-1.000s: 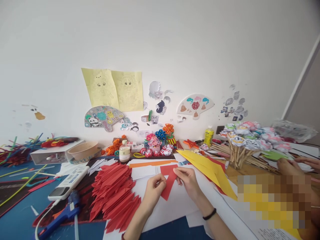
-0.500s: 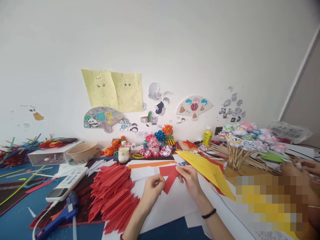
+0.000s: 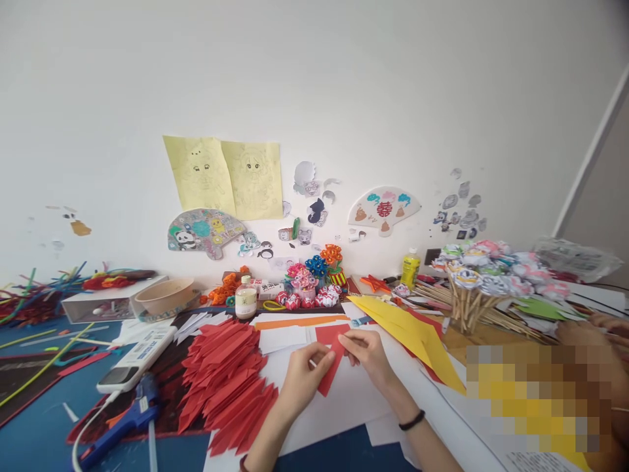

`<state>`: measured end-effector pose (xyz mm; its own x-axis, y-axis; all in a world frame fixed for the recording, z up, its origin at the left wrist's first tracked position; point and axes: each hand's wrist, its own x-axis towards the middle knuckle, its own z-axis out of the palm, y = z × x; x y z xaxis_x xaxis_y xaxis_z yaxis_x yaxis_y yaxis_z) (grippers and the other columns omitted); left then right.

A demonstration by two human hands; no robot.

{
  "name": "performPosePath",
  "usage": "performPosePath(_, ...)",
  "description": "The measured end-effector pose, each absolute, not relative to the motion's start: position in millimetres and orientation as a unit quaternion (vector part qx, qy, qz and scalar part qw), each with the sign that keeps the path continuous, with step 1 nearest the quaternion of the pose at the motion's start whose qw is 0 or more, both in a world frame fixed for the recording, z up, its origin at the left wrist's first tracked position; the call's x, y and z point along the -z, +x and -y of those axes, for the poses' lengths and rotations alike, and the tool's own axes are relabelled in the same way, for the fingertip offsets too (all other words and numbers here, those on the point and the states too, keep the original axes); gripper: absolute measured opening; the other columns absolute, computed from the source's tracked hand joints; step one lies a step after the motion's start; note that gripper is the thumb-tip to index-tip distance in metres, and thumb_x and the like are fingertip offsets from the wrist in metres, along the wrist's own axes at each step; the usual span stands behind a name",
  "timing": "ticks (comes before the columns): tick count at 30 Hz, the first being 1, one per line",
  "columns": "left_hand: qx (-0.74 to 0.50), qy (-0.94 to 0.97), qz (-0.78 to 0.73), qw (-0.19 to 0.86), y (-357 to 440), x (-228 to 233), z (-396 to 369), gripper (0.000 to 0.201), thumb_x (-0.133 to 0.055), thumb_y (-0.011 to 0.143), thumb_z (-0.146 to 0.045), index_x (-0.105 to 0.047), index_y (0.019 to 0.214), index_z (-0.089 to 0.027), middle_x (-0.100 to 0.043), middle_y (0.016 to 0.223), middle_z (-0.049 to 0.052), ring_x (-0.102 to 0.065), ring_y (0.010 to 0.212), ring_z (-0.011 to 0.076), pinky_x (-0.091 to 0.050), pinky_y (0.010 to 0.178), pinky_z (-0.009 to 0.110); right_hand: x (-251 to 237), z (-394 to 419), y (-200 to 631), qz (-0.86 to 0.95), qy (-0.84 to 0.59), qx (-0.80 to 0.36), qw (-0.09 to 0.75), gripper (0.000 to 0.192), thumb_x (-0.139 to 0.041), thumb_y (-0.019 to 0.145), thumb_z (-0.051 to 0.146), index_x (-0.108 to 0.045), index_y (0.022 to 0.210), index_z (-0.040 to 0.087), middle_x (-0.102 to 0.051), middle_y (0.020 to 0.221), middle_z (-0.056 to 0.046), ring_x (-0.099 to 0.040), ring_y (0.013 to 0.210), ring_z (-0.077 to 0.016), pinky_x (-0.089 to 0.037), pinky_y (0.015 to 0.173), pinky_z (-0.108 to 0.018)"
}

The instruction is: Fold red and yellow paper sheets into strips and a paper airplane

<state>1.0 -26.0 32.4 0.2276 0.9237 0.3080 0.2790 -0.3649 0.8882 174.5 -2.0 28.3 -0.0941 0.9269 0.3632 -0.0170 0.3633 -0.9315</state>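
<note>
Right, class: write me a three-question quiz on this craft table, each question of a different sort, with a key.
1. True or false: both hands pinch the same red paper piece.
2. Which lies directly left of the left hand? A) the stack of folded red papers B) the yellow paper sheets C) the bundle of wooden sticks
3. Fill in: the right hand has a black ____ on its wrist.

Key
1. True: the hands meet on it, above the white paper.
2. A
3. band
</note>
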Motion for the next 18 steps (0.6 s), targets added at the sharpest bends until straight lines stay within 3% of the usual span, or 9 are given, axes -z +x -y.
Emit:
performPosePath(4,-0.455,0.671,-0.46,0.364,2,-26,24,0.045,-0.053,0.082,-0.055,-0.058,0.061,-0.015,-0.052,0.048,-0.001,-0.041,0.046,0.01,-0.029,0.048,0.022,-28,2,171,0.605,-0.337,-0.487,0.532,0.037,-0.064,0.08,0.051,-0.063,0.069,0.015,-0.053,0.048,0.002,-0.046,0.043,-0.0103,-0.034,0.044,-0.024)
performPosePath(9,-0.444,0.658,-0.432,0.427,3,-26,24,0.053,-0.046,0.084,-0.061,-0.059,0.061,-0.015,-0.051,0.045,-0.001,-0.038,0.039,0.0092,-0.027,0.043,0.022,-25,4,170,0.636,-0.278,-0.544,0.472,0.042,-0.064,0.08,0.054,-0.066,0.091,0.014,-0.053,0.055,0.002,-0.047,0.048,-0.0107,-0.037,0.05,-0.025)
performPosePath(14,-0.446,0.705,-0.419,0.358,5,-29,28,0.04,-0.048,0.087,-0.052,-0.066,0.082,-0.016,-0.067,0.067,0.004,-0.057,0.06,0.0154,-0.039,0.056,0.023,-17,-4,171,0.65,-0.311,-0.5,0.48,0.043,-0.066,0.077,0.057,-0.065,0.08,0.014,-0.051,0.054,0.003,-0.046,0.047,-0.0098,-0.036,0.046,-0.023)
performPosePath(18,-0.444,0.717,-0.414,0.342,4,-28,28,0.032,-0.06,0.082,-0.046,-0.064,0.098,-0.019,-0.071,0.081,0.005,-0.059,0.067,0.016,-0.039,0.057,0.023,-13,-9,172,0.66,-0.337,-0.474,0.475,0.042,-0.066,0.076,0.056,-0.063,0.078,0.014,-0.054,0.054,0.003,-0.048,0.045,-0.0094,-0.034,0.043,-0.021)
